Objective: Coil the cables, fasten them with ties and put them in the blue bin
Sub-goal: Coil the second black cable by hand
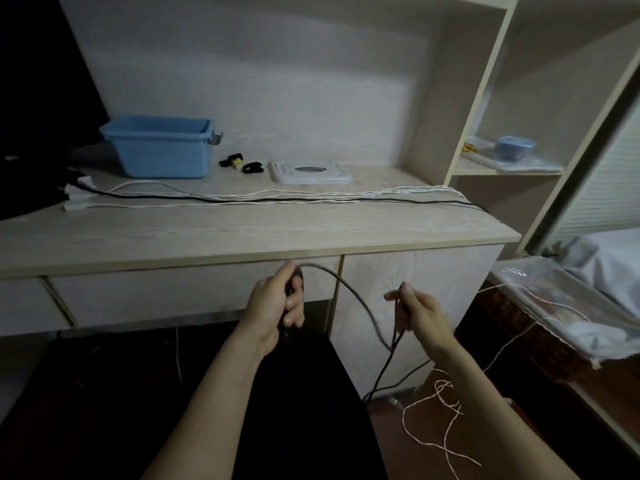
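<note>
My left hand (277, 303) grips a coil of black cable below the desk's front edge. From it a loop of the black cable (360, 303) arcs right and down to my right hand (415, 313), which pinches the strand; the cable then drops to the floor. The blue bin (162, 147) stands at the desk's back left. Two black ties (242, 163) lie beside it. Several white cables (277, 195) and another black cable (242, 201) stretch across the desk (242, 230).
A flat white device (310, 172) sits right of the ties. White plugs (74, 199) lie at the desk's left. White cable (443, 410) tangles on the floor at right. Shelves with a blue container (514, 148) stand at right; a covered basket (554, 306) sits below.
</note>
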Action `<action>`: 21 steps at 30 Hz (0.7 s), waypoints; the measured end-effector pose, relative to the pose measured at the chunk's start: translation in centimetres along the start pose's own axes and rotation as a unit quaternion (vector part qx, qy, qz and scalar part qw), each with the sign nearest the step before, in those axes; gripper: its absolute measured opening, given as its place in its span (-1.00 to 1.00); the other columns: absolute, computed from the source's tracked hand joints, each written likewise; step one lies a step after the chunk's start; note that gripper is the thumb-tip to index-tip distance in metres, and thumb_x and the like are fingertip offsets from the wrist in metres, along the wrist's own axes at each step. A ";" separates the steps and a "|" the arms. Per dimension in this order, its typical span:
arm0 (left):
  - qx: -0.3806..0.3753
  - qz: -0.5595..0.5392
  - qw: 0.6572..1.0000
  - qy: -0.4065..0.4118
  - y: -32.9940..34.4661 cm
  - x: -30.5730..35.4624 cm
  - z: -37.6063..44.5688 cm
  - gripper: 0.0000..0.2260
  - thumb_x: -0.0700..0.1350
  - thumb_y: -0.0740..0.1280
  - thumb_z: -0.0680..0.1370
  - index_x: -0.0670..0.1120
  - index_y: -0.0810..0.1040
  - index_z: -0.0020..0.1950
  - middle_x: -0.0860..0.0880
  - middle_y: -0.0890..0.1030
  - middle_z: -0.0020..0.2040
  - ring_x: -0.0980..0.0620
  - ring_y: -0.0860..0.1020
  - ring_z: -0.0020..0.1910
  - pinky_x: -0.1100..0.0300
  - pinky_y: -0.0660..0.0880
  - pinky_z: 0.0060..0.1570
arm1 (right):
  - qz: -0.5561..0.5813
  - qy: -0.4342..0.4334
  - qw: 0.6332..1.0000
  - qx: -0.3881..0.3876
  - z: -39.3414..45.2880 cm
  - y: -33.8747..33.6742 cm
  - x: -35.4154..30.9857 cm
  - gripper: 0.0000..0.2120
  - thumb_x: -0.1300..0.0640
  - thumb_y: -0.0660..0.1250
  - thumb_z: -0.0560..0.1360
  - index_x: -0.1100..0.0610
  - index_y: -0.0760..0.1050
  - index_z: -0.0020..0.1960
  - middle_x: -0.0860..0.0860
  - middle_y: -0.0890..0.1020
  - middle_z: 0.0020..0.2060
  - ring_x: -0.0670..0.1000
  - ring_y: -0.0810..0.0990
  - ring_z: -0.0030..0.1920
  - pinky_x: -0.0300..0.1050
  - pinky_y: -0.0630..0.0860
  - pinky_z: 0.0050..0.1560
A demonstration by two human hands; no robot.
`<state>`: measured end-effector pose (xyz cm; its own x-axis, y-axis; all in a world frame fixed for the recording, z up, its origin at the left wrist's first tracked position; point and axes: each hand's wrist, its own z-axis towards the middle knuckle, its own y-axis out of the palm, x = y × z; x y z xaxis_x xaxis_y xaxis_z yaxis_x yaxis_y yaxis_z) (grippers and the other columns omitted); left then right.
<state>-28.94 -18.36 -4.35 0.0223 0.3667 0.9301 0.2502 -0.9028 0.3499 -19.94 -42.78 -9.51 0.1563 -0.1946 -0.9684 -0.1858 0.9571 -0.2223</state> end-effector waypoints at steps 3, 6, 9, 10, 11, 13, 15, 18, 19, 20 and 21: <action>-0.024 0.112 0.993 -0.042 -0.3 -1.3 -0.3 -0.63 0.08 0.18 0.65 -0.10 0.37 -0.27 0.00 0.23 -0.54 0.04 0.19 -0.62 0.18 0.26 -0.51 | -0.011 -0.073 0.997 -0.023 0.1 0.5 -2.5 -0.69 0.08 0.08 0.70 0.13 0.59 0.12 -0.06 0.33 -0.43 0.00 0.28 -0.39 -0.15 0.26 -0.36; 0.014 0.151 0.987 -0.057 -0.8 -2.2 -0.2 -0.62 0.08 0.16 0.65 -0.09 0.36 -0.29 0.01 0.25 -0.56 0.04 0.19 -0.61 0.17 0.26 -0.50 | -0.094 -0.166 0.981 0.025 -0.1 -0.1 -5.1 -0.73 0.08 0.13 0.68 0.09 0.60 0.12 -0.11 0.37 -0.42 -0.11 0.31 -0.42 -0.29 0.26 -0.36; 0.131 0.063 0.987 -0.065 -1.5 -2.5 0.3 -0.62 0.02 0.11 0.67 -0.06 0.32 -0.32 0.03 0.21 -0.60 0.06 0.15 -0.65 0.27 0.19 -0.58 | -0.236 -0.205 0.946 0.088 1.2 -2.6 -6.9 -0.77 0.12 0.18 0.67 0.13 0.61 0.10 -0.04 0.57 -0.34 -0.14 0.48 -0.38 -0.32 0.31 -0.36; 0.171 0.014 0.983 -0.069 -1.8 -2.6 0.6 -0.61 0.01 0.09 0.68 -0.05 0.29 -0.33 0.04 0.19 -0.62 0.07 0.13 -0.68 0.31 0.15 -0.61 | -0.285 -0.188 0.934 0.108 1.9 -4.0 -6.8 -0.77 0.12 0.19 0.66 0.15 0.62 0.10 0.05 0.62 -0.27 -0.02 0.55 -0.29 -0.23 0.35 -0.30; 0.204 -0.030 0.976 -0.070 -2.3 -2.6 0.9 -0.61 0.01 0.07 0.69 -0.04 0.27 -0.33 0.05 0.18 -0.64 0.08 0.11 -0.70 0.34 0.12 -0.63 | -0.320 -0.162 0.924 0.130 2.6 -5.4 -6.5 -0.76 0.12 0.20 0.66 0.18 0.63 0.10 0.12 0.66 -0.19 0.11 0.60 -0.18 -0.17 0.35 -0.23; 0.251 -0.091 0.961 -0.067 -3.4 -2.6 1.5 -0.62 0.02 0.04 0.69 -0.03 0.24 -0.32 0.08 0.17 -0.65 0.10 0.10 -0.72 0.38 0.08 -0.63 | -0.366 -0.113 0.911 0.154 3.4 -8.5 -5.3 -0.75 0.13 0.22 0.65 0.22 0.63 0.07 0.19 0.69 -0.07 0.19 0.62 -0.06 -0.16 0.32 -0.12; 0.282 -0.143 0.947 -0.055 -4.8 -2.3 1.9 -0.65 0.00 0.03 0.68 -0.03 0.23 -0.30 0.08 0.18 -0.65 0.11 0.10 -0.71 0.41 0.07 -0.62 | -0.396 -0.065 0.908 0.120 3.8 -11.1 -3.6 -0.79 0.10 0.28 0.63 0.21 0.61 0.02 0.16 0.67 -0.13 0.13 0.58 -0.17 -0.14 0.34 -0.19; 0.303 -0.193 0.932 -0.043 -6.4 -1.7 2.0 -0.68 -0.06 0.03 0.66 -0.03 0.20 -0.29 0.08 0.17 -0.65 0.11 0.10 -0.71 0.41 0.05 -0.62 | -0.459 0.032 0.887 0.045 3.6 -13.9 0.1 -0.86 0.12 0.44 0.51 0.15 0.60 0.03 0.13 0.66 -0.15 0.03 0.52 -0.25 -0.17 0.36 -0.27; 0.307 -0.197 0.930 -0.041 -6.7 -1.6 2.1 -0.69 -0.07 0.03 0.66 -0.03 0.20 -0.30 0.08 0.18 -0.65 0.10 0.10 -0.71 0.40 0.06 -0.62 | -0.478 0.049 0.876 0.043 3.5 -14.5 1.5 -0.87 0.13 0.45 0.51 0.16 0.63 0.03 0.14 0.68 -0.11 0.03 0.52 -0.23 -0.18 0.36 -0.27; 0.310 -0.198 0.929 -0.042 -6.9 -1.6 2.2 -0.69 -0.08 0.03 0.65 -0.04 0.20 -0.30 0.08 0.18 -0.65 0.10 0.10 -0.71 0.40 0.07 -0.62 | -0.484 0.064 0.871 0.053 3.1 -14.6 2.5 -0.89 0.12 0.43 0.52 0.16 0.65 -0.03 0.15 0.68 -0.13 0.03 0.51 -0.24 -0.18 0.33 -0.29; 0.312 -0.198 0.928 -0.042 -7.0 -1.8 2.3 -0.70 -0.08 0.03 0.65 -0.04 0.20 -0.30 0.08 0.18 -0.65 0.10 0.11 -0.70 0.39 0.09 -0.62 | -0.480 0.081 0.870 0.073 2.6 -14.6 3.3 -0.83 0.07 0.40 0.55 0.16 0.63 -0.13 0.14 0.67 -0.20 0.04 0.49 -0.27 -0.16 0.31 -0.32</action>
<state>-28.53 -12.20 -8.67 -0.1222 0.6822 0.7209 0.7664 -0.3966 0.5052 -14.14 -56.79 -9.20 0.0300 -0.9362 -0.3502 0.0825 0.3515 -0.9325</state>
